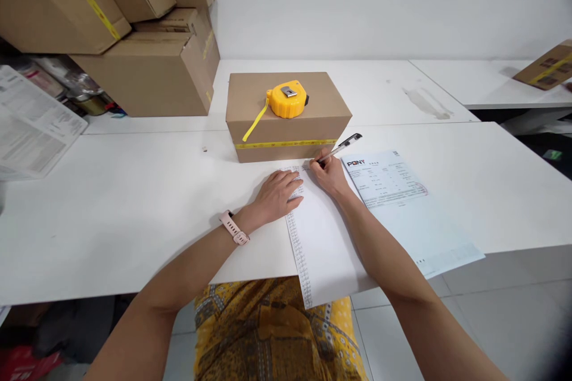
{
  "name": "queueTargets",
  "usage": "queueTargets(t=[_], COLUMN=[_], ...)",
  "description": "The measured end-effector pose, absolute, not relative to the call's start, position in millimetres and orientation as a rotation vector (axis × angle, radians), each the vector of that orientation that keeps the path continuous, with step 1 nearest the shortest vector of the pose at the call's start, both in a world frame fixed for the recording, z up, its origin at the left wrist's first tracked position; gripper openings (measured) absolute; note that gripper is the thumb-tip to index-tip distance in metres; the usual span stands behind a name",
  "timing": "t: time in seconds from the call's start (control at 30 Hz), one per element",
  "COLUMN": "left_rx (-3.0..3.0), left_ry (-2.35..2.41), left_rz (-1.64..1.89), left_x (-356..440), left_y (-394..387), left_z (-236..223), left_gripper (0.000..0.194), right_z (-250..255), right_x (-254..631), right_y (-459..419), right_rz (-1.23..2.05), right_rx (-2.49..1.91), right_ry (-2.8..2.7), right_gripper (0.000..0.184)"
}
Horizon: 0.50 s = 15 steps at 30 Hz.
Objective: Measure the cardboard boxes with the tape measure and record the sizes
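Your right hand point(329, 177) is closed around the pen point(351, 141) near the top of the white paper point(330, 250), and your left hand point(277, 195) lies flat across its upper left edge, so press lightly there to stop it skidding while you write. The paper's near end overhangs the bench point(134, 208), the box point(245, 92) crowds the pen's far side, and open room lies mostly to your left.

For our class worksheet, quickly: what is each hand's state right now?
Left hand: open, resting on the left edge of the white paper.
Right hand: closed around a pen.
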<state>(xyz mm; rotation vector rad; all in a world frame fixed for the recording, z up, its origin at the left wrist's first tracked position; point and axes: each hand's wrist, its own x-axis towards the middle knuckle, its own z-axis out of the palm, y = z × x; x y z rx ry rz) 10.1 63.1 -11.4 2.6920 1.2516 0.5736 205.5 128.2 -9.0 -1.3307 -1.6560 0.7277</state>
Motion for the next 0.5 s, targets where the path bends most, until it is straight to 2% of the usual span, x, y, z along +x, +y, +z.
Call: queueTargets(t=[0.5], left_rx=[2.729], left_ry=[1.267], left_rz=[0.575], left_x=[10.6], left_y=[63.4], left_z=[-11.0], left_gripper=[0.036], right_z=[-10.4], right_x=[206.7], right_y=[129.2], right_rz=[0.720], right_rx=[-1.330], right_ry=[-1.655], right_gripper=[0.011])
